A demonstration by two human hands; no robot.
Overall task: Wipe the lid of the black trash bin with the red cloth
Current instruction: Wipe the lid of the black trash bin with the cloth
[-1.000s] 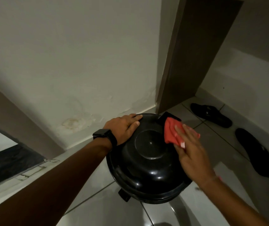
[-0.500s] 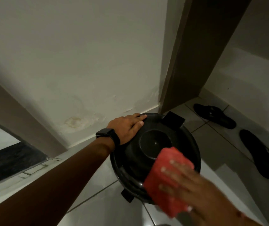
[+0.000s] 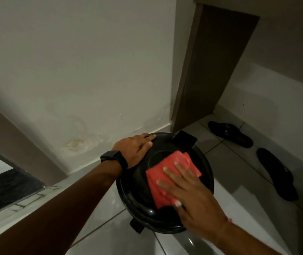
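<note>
The black trash bin stands on the tiled floor below me, its round domed lid [image 3: 139, 188] facing up. A folded red cloth [image 3: 167, 173] lies on the middle and right of the lid. My right hand [image 3: 191, 196] presses flat on the cloth with fingers spread. My left hand [image 3: 136, 149], with a black watch on the wrist, rests palm down on the lid's far left rim, fingers together. The bin's body is mostly hidden under the lid.
A white wall runs close behind the bin, with a brown door frame [image 3: 207, 74] at its right. Two black sandals [image 3: 229, 133] [image 3: 277, 173] lie on the floor tiles at the right. A dark doorway opening [image 3: 3, 188] sits at the left.
My right hand slid the red cloth from the lid's far right down to its near edge, then back up onto the middle. My left hand stayed on the far rim.
</note>
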